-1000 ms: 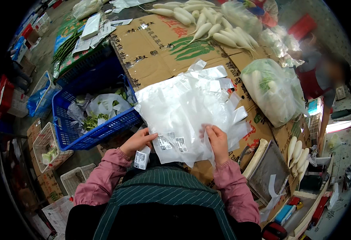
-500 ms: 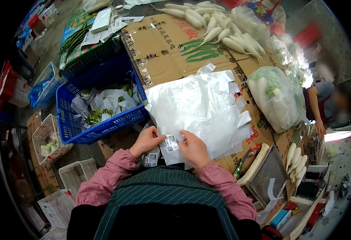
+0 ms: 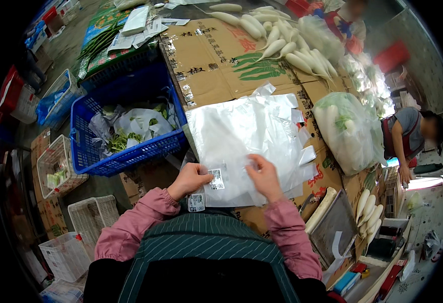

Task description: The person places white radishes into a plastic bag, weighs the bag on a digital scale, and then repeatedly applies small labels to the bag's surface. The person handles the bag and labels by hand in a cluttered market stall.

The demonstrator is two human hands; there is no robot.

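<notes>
A stack of clear plastic bags [image 3: 236, 123] lies flat in front of me on the cardboard. A white printed label [image 3: 216, 179] sits on the top bag's near left corner. My left hand [image 3: 187, 181] is closed on that corner, its thumb against the label's edge. Over the bags, right of the label, hovers my right hand [image 3: 265, 177], thumb and fingers apart and slightly blurred; nothing shows in it. A second printed label [image 3: 196, 202] is below my left hand, close to my striped apron.
A blue crate [image 3: 125, 159] with bagged greens stands left. White radishes [image 3: 302, 55] are heaped at the far side. A bag of radishes [image 3: 340, 139] lies right, beyond a flat grey-topped device [image 3: 332, 222]. Another person [image 3: 400, 134] is at the far right.
My right hand has let go of the label's right edge and moved right and slightly up. My left hand stays at the label's left side.
</notes>
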